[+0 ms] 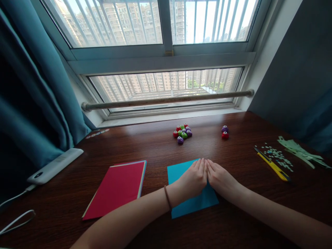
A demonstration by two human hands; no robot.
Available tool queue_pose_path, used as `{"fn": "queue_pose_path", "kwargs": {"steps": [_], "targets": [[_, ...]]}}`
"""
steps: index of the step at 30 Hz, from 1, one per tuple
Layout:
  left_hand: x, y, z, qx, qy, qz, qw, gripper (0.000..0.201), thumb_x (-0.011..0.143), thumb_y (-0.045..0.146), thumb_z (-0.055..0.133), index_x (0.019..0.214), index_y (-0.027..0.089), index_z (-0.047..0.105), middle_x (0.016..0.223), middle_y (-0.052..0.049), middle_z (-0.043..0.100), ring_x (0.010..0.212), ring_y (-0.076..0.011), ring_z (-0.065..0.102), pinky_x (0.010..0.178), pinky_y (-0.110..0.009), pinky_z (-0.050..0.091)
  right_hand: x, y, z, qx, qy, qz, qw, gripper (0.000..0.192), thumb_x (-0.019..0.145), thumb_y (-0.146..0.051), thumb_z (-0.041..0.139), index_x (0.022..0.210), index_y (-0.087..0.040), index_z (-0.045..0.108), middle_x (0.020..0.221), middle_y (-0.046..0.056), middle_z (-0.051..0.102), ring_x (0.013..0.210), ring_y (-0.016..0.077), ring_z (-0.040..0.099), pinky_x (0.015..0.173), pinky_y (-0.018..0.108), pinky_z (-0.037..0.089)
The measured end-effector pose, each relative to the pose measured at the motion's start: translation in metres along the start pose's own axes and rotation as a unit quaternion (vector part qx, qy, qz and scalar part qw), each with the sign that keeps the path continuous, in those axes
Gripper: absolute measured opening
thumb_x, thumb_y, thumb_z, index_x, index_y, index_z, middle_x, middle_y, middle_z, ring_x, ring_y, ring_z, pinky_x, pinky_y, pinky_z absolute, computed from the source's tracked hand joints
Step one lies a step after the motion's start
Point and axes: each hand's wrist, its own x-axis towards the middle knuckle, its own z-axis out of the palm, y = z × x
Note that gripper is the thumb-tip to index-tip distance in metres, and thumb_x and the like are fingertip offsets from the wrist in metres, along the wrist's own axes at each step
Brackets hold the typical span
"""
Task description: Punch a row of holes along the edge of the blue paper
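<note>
Both hands lie flat and open, side by side, in the lower middle of the frame. The left hand [193, 180] and the right hand [220, 180] press down on a blue paper sheet [181, 173] and grip nothing. The sheet looks thin, light and bendy, so it would likely crease or tear easily, and it is best picked up by an edge or a corner. It lies on a dark wooden table [145, 141] that looks smooth, so the paper may slide. To its left is a stack of coloured paper [116, 188] with red on top. Behind are small round things [182, 133], maybe little punches, though they are too small to tell. At the right lie a yellow knife [272, 165] and paper scraps [301, 151]. A big window [166, 52] fills the top, with a blue curtain [33, 103] at the left.
</note>
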Motion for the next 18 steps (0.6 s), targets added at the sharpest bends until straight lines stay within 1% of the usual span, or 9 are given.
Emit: {"fn": "queue_pose_path", "kwargs": {"steps": [4, 7, 10, 12, 14, 18], "targets": [[-0.001, 0.0, 0.004, -0.027, 0.007, -0.01, 1.0, 0.055, 0.082, 0.02, 0.043, 0.128, -0.008, 0.036, 0.132, -0.026, 0.041, 0.125, -0.032, 0.037, 0.105, -0.04, 0.03, 0.0, 0.0, -0.002, -0.021, -0.013, -0.009, 1.0, 0.041, 0.071, 0.003, 0.04, 0.106, 0.011, 0.058, 0.107, 0.029, 0.057, 0.101, 0.0349, 0.055, 0.084, 0.044, 0.05], [-0.003, 0.002, 0.011, -0.059, 0.026, -0.038, 0.997, 0.05, 0.087, 0.021, 0.039, 0.13, -0.005, 0.035, 0.134, -0.024, 0.04, 0.128, -0.0294, 0.034, 0.105, -0.039, 0.03, -0.001, 0.002, -0.003, -0.007, -0.013, -0.007, 1.0, 0.041, 0.07, 0.002, 0.041, 0.107, 0.011, 0.057, 0.108, 0.029, 0.057, 0.101, 0.0345, 0.055, 0.085, 0.043, 0.049], [-0.006, 0.002, 0.018, -0.137, 0.047, -0.082, 0.986, 0.053, 0.087, 0.026, 0.044, 0.132, 0.0, 0.033, 0.135, -0.022, 0.039, 0.127, -0.026, 0.035, 0.103, -0.037, 0.036, -0.001, 0.007, -0.005, 0.05, -0.011, -0.004, 0.999, 0.038, 0.073, 0.0, 0.042, 0.107, 0.006, 0.057, 0.108, 0.025, 0.058, 0.102, 0.0313, 0.054, 0.086, 0.041, 0.049], [-0.007, 0.002, 0.021, -0.195, 0.055, -0.1, 0.974, 0.057, 0.084, 0.028, 0.049, 0.133, 0.004, 0.031, 0.136, -0.02, 0.038, 0.127, -0.0252, 0.037, 0.101, -0.038, 0.038, 0.0, 0.011, -0.009, 0.103, -0.014, 0.008, 0.995, 0.036, 0.075, -0.002, 0.043, 0.107, 0.001, 0.058, 0.106, 0.02, 0.059, 0.102, 0.0281, 0.054, 0.087, 0.039, 0.049], [-0.009, 0.001, 0.022, -0.237, 0.059, -0.121, 0.962, 0.062, 0.082, 0.029, 0.053, 0.134, 0.007, 0.028, 0.137, -0.02, 0.037, 0.127, -0.0267, 0.036, 0.101, -0.043, 0.038, 0.0, 0.015, -0.014, 0.153, -0.014, 0.024, 0.988, 0.036, 0.077, -0.005, 0.043, 0.11, -0.003, 0.057, 0.106, 0.017, 0.059, 0.101, 0.0255, 0.054, 0.087, 0.038, 0.048], [-0.011, -0.001, 0.026, -0.27, 0.056, -0.191, 0.942, 0.074, 0.079, 0.033, 0.058, 0.136, 0.006, 0.019, 0.138, -0.024, 0.033, 0.13, -0.0306, 0.028, 0.102, -0.05, 0.034, 0.0, 0.025, -0.017, 0.24, 0.0, 0.038, 0.97, 0.041, 0.082, -0.012, 0.045, 0.123, -0.01, 0.049, 0.113, 0.012, 0.057, 0.104, 0.023, 0.052, 0.088, 0.038, 0.047]]}}
